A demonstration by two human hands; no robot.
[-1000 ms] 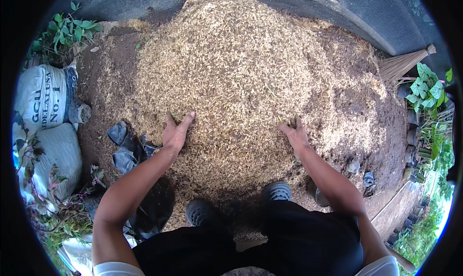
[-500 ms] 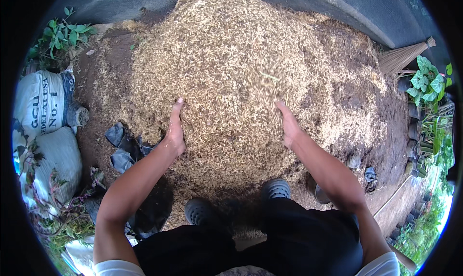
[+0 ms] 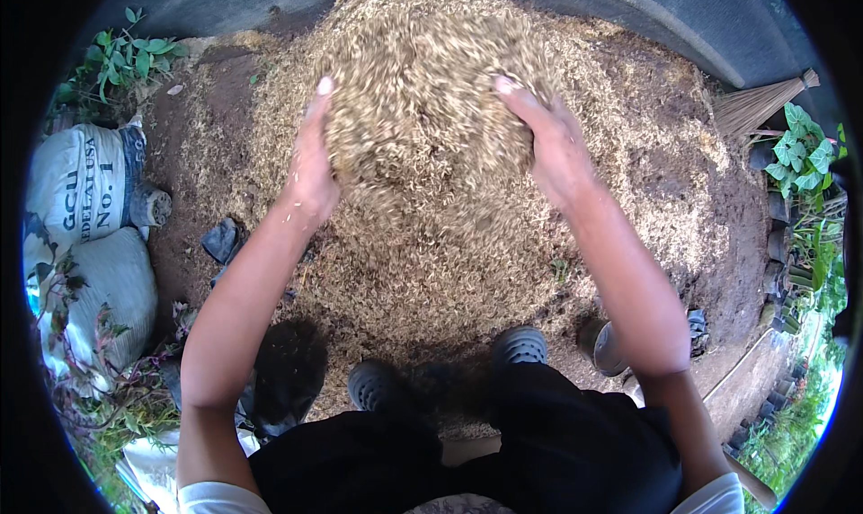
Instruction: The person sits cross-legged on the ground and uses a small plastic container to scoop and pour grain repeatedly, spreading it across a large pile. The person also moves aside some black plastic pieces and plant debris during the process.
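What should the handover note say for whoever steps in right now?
Left hand: raised, palm inward, pressed to the left side of a lifted clump of husks.
Right hand: same on the right side; both cup the clump between them, bits spilling below.
Husk pile lies on the soil ahead of the shoes.
Sacks at left, broom at upper right.
Done: one scoop lifted.
Left: most of the pile remains on the ground.

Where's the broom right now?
In the head view the broom lies at the upper right, on the dirt at the far right edge of the husk pile, just above the leafy green plants.
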